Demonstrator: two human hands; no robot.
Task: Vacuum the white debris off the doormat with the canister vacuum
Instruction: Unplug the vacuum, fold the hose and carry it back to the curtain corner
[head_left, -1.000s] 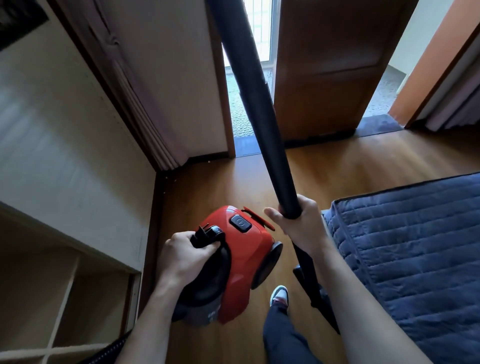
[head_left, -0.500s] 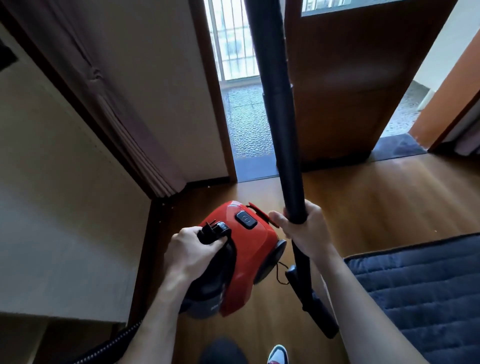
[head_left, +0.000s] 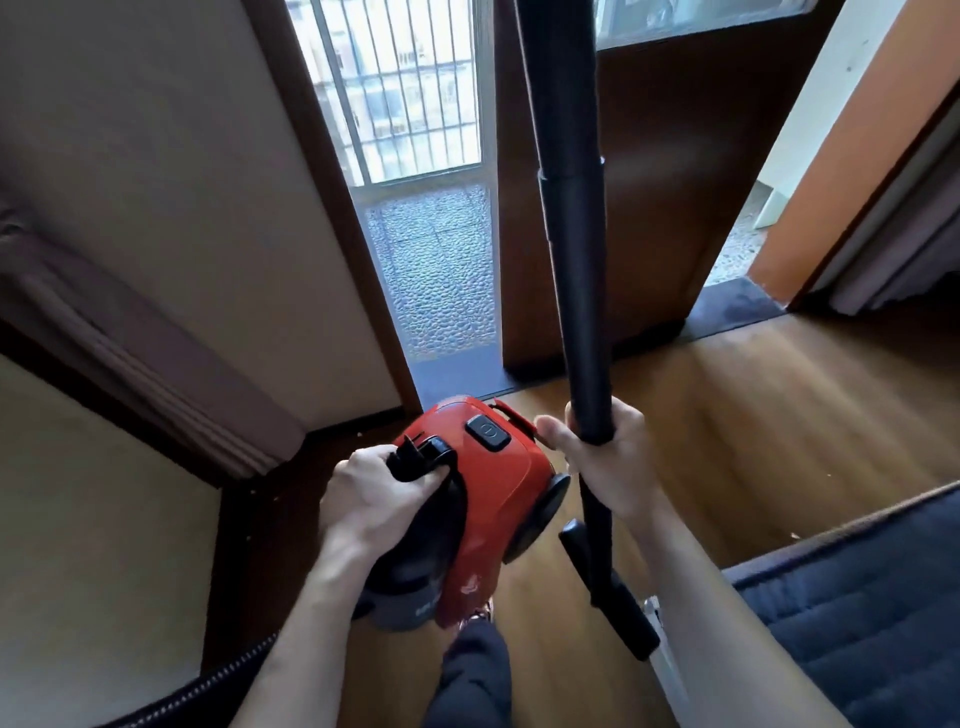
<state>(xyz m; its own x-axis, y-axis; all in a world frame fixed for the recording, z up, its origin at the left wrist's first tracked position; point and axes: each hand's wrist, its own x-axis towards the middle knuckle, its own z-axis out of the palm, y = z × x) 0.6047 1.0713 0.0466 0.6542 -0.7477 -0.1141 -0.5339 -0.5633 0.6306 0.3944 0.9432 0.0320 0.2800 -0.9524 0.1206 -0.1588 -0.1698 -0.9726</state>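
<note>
Wand (head_left: 571, 270) stands near upright, top tilted left.

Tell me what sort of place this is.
Most likely a room in a home, beside a balcony doorway: a wood-look floor, a dark blue quilted pad lying on it, and a barred balcony window beyond the open wooden door.

The left forearm (head_left: 317, 623) and right forearm (head_left: 711, 623) are rising from the bottom edge. The left hand (head_left: 376, 493) is curling round a black plastic carry handle (head_left: 431, 451) — the right hand (head_left: 610, 467) is gripping an upright black plastic vacuum tube (head_left: 571, 260) at centre.
</note>
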